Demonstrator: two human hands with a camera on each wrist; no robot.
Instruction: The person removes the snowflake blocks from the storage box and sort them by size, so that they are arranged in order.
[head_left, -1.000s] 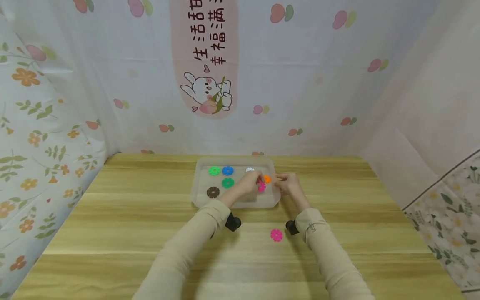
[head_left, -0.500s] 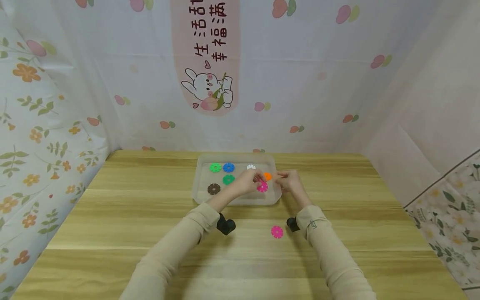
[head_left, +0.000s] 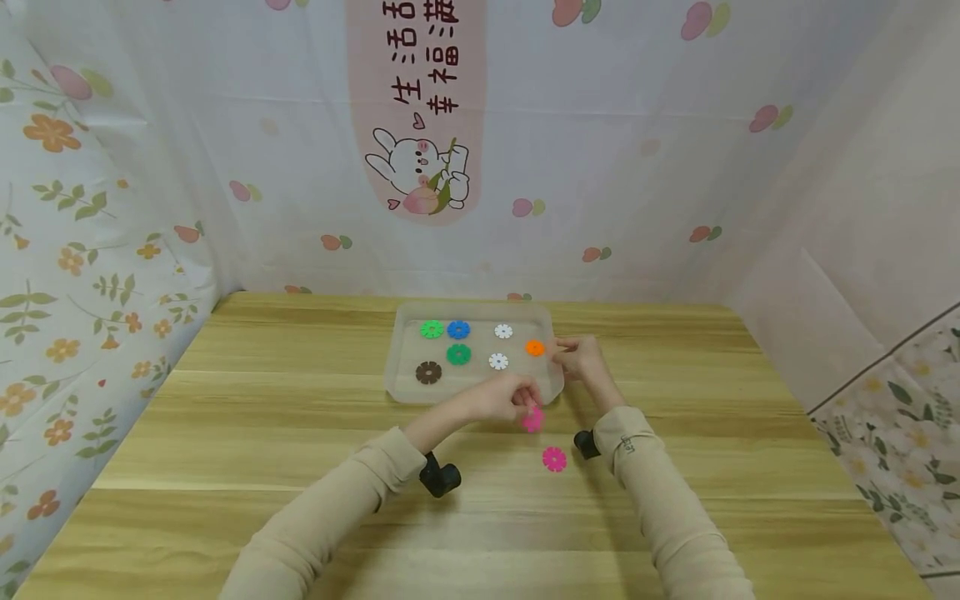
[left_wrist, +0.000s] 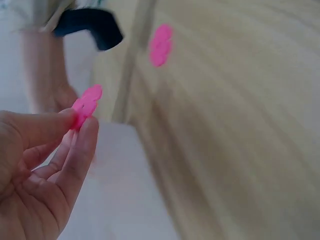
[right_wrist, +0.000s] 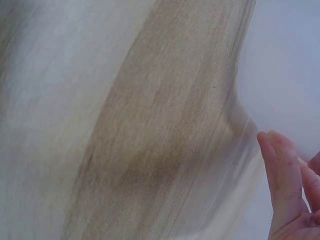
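My left hand (head_left: 504,397) pinches a pink snowflake disc (head_left: 532,419) between thumb and fingertips, just off the front edge of a translucent plastic tray (head_left: 480,342). The left wrist view shows this disc tilted above the tray. A second pink snowflake disc (head_left: 554,459) lies flat on the table in front of the tray. My right hand (head_left: 581,358) holds the tray's right rim; in the right wrist view its fingertips rest against the tray's edge, the thumb only partly visible. Close to it, inside the tray, lies an orange snowflake disc (head_left: 535,347).
Also lying apart in the tray are bright green (head_left: 431,329), blue (head_left: 459,330), dark green (head_left: 459,354) and brown (head_left: 428,372) discs, plus two white discs (head_left: 503,331). The wooden table (head_left: 285,467) reaches back to a patterned curtain (head_left: 637,208).
My left hand has lifted the pink disc from the tray and moved it forward over the front edge, toward me. Both white discs now show fully. The right hand stays at the rim.
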